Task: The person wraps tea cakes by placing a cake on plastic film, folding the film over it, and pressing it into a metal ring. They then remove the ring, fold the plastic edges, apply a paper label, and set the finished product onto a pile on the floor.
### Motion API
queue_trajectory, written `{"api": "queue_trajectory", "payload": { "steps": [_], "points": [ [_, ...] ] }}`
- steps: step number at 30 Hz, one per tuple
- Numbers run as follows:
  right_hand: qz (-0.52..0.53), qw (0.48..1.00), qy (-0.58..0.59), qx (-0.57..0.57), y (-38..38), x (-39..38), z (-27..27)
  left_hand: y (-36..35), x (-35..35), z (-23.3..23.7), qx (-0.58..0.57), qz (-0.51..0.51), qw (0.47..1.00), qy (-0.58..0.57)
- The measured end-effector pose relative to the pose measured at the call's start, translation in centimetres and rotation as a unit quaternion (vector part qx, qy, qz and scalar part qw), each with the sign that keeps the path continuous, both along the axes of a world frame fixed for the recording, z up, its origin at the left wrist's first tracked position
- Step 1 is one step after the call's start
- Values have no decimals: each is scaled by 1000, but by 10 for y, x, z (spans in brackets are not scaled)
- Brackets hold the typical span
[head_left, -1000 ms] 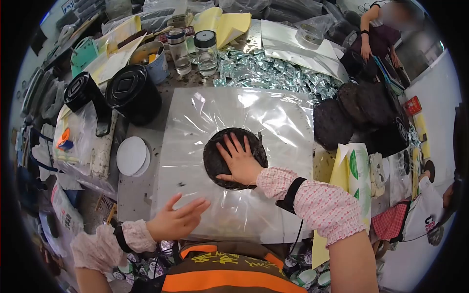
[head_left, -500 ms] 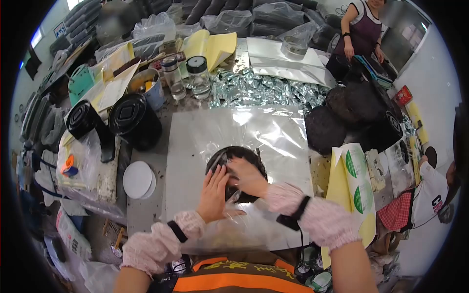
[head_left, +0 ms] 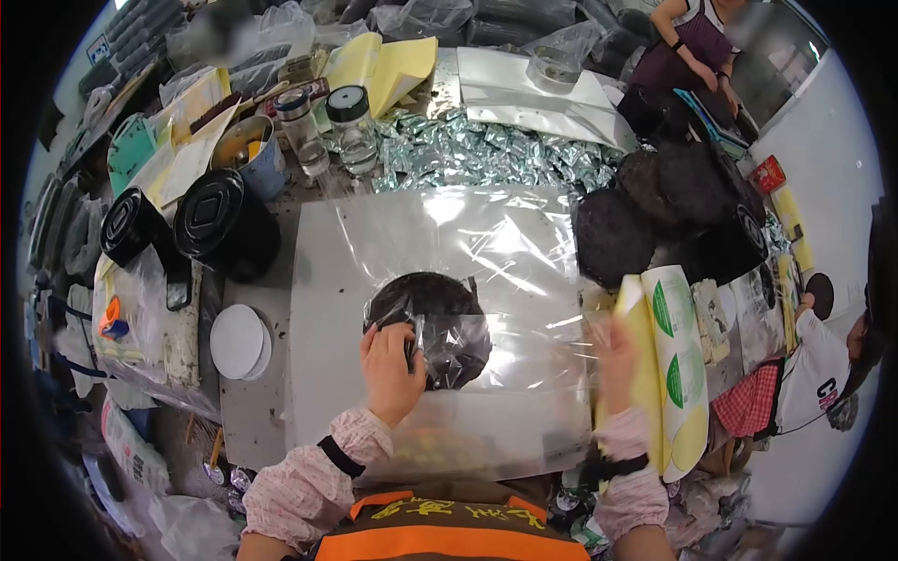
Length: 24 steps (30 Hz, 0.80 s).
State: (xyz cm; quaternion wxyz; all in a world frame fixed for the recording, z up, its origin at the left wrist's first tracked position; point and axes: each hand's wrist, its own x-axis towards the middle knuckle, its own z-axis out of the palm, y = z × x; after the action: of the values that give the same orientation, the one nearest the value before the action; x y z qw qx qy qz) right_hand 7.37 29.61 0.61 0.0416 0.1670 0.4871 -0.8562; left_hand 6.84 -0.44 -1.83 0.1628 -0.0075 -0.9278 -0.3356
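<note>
A round, flat, black cake (head_left: 458,346) of dark material lies under clear plastic film (head_left: 538,360) on a shiny grey sheet (head_left: 327,252). My left hand (head_left: 393,374) is at the cake's lower left edge, its fingers curled over the film and the rim. Off to the right, my right hand (head_left: 617,360) is raised near the film's right end, in front of the roll of green-and-white labels (head_left: 678,365). Motion smears its fingers, so whether it grips the film cannot be made out.
Black lidded canisters (head_left: 226,224) and white discs (head_left: 238,341) stand left. Behind are glass jars (head_left: 351,131) and a heap of small foil packets (head_left: 468,154). Dark round slabs (head_left: 613,238) are stacked right. A co-worker (head_left: 692,47) stands at the back right; another person (head_left: 809,365) is at the right.
My hands were together on top of the black cake. Now my right hand has moved away to the right, while my left stays at the cake's left edge. Film now covers the cake more visibly.
</note>
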Motion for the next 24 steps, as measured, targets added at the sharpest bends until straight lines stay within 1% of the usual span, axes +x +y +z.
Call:
{"api": "queue_trajectory", "payload": {
  "steps": [2, 3, 4, 5, 7, 8, 9, 12, 13, 14, 15, 16, 17, 18, 19, 20, 21, 22, 23, 24],
  "points": [
    [50, 984, 125, 113, -26, -4, -39, 3, -2, 0, -16, 15, 1000, -5],
    [152, 921, 215, 288, -51, 2, -77, 4, -4, 3, -22, 16, 1000, -4],
    [115, 904, 219, 348, -81, -8, -64, 5, -4, 8, -31, 17, 999, -7],
    [77, 883, 222, 407, -112, -31, -33, 6, -1, 9, -39, 17, 999, -10],
    [63, 823, 259, 501, -151, -52, -7, 3, 2, 4, -27, 8, 1000, -7],
    [62, 747, 368, 550, -162, -59, -10, 0, -1, 2, -21, 2, 1000, 1],
    [56, 701, 399, 589, -164, -59, -7, -5, 5, -1, 71, -13, 997, 31],
    [213, 673, 319, 633, -159, -60, -11, -32, -7, 17, 187, -8, 976, 113],
    [232, 646, 304, 660, -160, -61, -9, -39, -23, 2, 386, 10, 920, 66],
    [253, 618, 288, 687, -165, -65, -4, -37, -30, 9, 294, -45, 954, 46],
    [272, 586, 276, 712, -167, -68, 1, -35, -38, 22, 198, -99, 975, 30],
    [281, 713, 281, 578, -157, -71, 6, -33, -48, 30, 97, -152, 983, 18],
    [280, 816, 278, 423, -139, -72, 11, -29, -50, 21, -8, -157, 986, 56],
    [273, 889, 267, 253, -131, -79, 14, -28, -48, 13, -13, -147, 987, 60],
    [100, 935, 255, 227, -133, -90, 11, -26, -46, 5, -16, -138, 988, 64],
    [-78, 952, 228, 192, -135, -98, 2, -23, -46, 2, -19, -132, 989, 62],
    [-131, 889, 260, 352, -136, -125, -13, -19, -46, 3, 20, -97, 993, 59],
    [-53, 894, 286, 342, -139, -127, -8, -16, -45, 9, 130, -93, 986, 39],
    [28, 892, 311, 327, -148, -125, 2, -14, -44, 17, 238, -85, 967, 20],
    [72, 846, 412, 331, -157, -128, 1, -16, -46, 21, 342, -74, 937, 4]
  ]
}}
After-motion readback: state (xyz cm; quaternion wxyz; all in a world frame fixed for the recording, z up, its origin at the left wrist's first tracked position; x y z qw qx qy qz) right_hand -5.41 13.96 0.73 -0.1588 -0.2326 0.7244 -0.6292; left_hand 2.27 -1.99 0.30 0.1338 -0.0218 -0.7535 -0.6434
